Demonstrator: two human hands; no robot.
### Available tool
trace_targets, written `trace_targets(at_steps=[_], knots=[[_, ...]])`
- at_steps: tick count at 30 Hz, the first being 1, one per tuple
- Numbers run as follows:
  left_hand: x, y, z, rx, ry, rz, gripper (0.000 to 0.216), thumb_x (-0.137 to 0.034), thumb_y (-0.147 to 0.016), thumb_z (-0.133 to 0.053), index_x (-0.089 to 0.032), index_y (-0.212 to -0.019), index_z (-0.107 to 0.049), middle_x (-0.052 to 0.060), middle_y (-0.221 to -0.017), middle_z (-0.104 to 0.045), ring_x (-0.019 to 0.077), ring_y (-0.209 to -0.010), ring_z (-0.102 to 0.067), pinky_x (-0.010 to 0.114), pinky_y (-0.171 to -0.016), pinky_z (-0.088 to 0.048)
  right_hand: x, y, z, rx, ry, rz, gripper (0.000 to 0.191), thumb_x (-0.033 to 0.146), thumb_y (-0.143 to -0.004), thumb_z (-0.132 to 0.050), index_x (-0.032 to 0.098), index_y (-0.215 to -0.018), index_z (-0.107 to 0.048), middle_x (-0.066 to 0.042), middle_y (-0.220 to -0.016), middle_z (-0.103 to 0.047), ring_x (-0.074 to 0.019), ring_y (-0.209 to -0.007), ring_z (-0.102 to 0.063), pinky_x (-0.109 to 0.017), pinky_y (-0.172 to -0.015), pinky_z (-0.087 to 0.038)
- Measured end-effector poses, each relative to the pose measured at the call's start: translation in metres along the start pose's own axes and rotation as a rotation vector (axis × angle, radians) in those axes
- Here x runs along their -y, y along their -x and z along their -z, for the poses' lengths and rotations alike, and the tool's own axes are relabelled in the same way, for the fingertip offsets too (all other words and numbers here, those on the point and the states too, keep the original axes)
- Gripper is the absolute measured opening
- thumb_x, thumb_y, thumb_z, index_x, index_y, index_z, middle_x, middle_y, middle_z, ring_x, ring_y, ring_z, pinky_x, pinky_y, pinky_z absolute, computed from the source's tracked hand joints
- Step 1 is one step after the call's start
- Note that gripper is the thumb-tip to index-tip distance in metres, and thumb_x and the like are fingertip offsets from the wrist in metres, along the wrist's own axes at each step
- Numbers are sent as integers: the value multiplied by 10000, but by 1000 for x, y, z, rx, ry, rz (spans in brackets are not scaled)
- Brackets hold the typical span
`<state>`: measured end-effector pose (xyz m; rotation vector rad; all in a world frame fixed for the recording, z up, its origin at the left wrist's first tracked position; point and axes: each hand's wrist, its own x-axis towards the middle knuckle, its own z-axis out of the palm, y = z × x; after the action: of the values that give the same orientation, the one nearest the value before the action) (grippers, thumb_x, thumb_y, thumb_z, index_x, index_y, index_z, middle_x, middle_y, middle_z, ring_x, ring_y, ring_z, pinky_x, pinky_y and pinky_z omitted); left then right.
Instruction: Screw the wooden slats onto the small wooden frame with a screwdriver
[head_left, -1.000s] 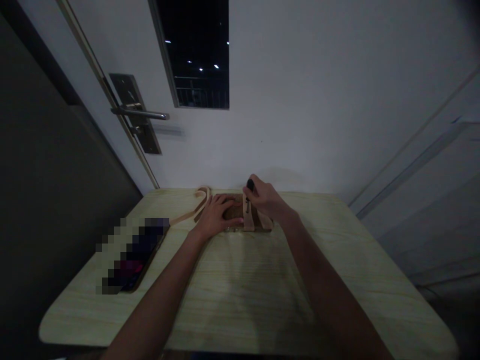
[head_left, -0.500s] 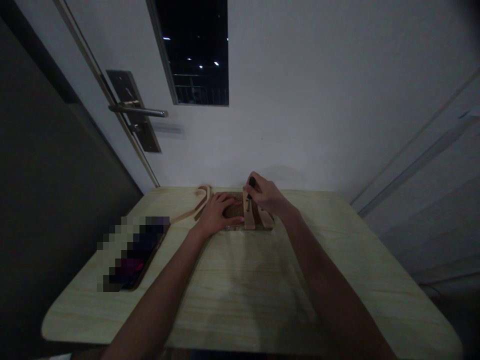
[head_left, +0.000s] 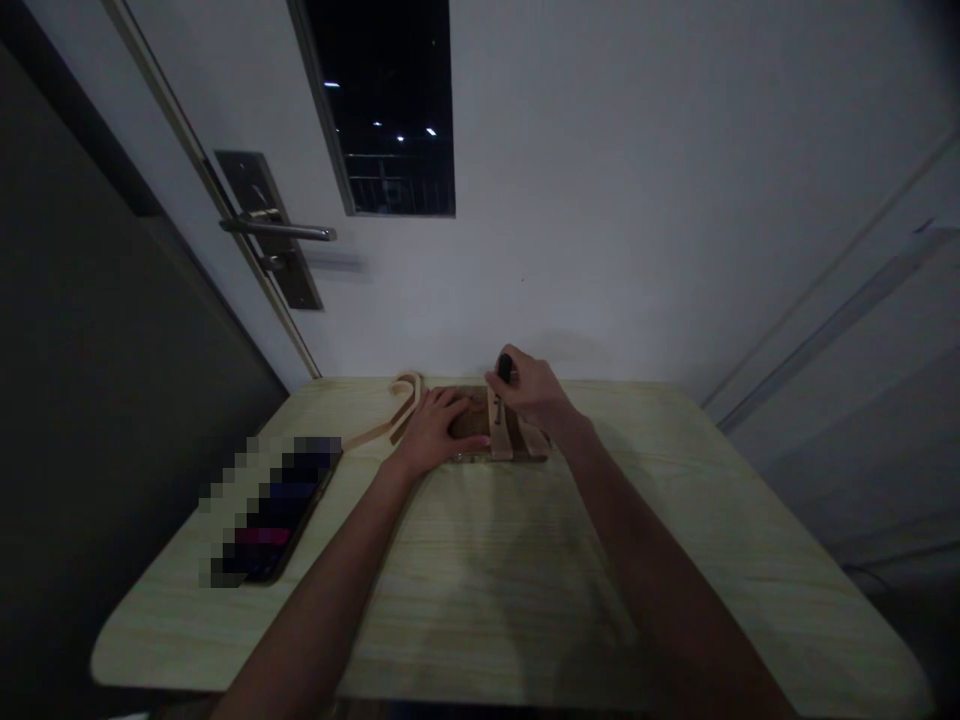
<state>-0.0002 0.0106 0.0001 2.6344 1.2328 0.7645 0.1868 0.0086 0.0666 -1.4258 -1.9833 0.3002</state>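
Note:
In the head view, my right hand (head_left: 534,392) is closed around a tool with a black handle (head_left: 505,368) and a thin metal shaft. Its shaft points down onto a pale tan strap (head_left: 501,442), which looks like leather and lies across a brown board (head_left: 517,440). My left hand (head_left: 433,425) rests on the left part of that board, fingers spread, the thumb close to the strap's left edge. Past the left hand, a strap end (head_left: 409,380) curls up off the table. The tool's exact tip is too small to make out.
The light wood table (head_left: 465,590) has rounded front corners and meets a white door (head_left: 637,200) at the back. A phone (head_left: 281,510), partly pixelated, lies at the left. The door has a metal handle (head_left: 285,230) and a dark window (head_left: 390,110).
Both hands keep nearly the same places, and the tool stays on the strap. The view has shifted slightly, and the tool's shaft looks a little more upright.

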Motion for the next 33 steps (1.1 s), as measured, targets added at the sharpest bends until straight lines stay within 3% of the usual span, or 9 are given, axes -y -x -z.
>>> trace_targets(at_steps=[4,8,17,33], knots=[[0,0,0,-4,-10,-12,541,-627,-755,-593,-261,-1154,-595,58,-1191,-545,270,-1127,-448,464,-1012,-344,6,-6,-10,-92,224,-109,221,413,-788,-589,198,-830,-558,-69,-806,-644,-190,-754,-594,-270,-633,-402],[-1,0,1,1,-10,-25,544,-631,-762,-581,-259,-1160,-593,60,-1189,-547,270,-1124,-449,459,-1008,-350,14,-12,-18,-114,329,-199,225,380,-797,-582,188,-914,-598,-111,-904,-677,-234,-840,-630,-306,-674,-451],[-2,0,0,1,-49,-18,566,-640,-762,-573,-248,-1169,-591,66,-1192,-554,274,-1120,-450,466,-1000,-354,10,-17,-21,-9,206,-312,300,336,-772,-575,129,-959,-685,-165,-931,-705,-287,-905,-668,-373,-754,-523],[0,-1,0,27,-53,-9,575,-667,-761,-550,-290,-1193,-575,43,-1255,-537,278,-1167,-425,512,-1045,-291,1,-18,-18,51,184,-223,289,287,-828,-491,176,-981,-711,-114,-951,-721,-255,-924,-670,-349,-812,-518]])
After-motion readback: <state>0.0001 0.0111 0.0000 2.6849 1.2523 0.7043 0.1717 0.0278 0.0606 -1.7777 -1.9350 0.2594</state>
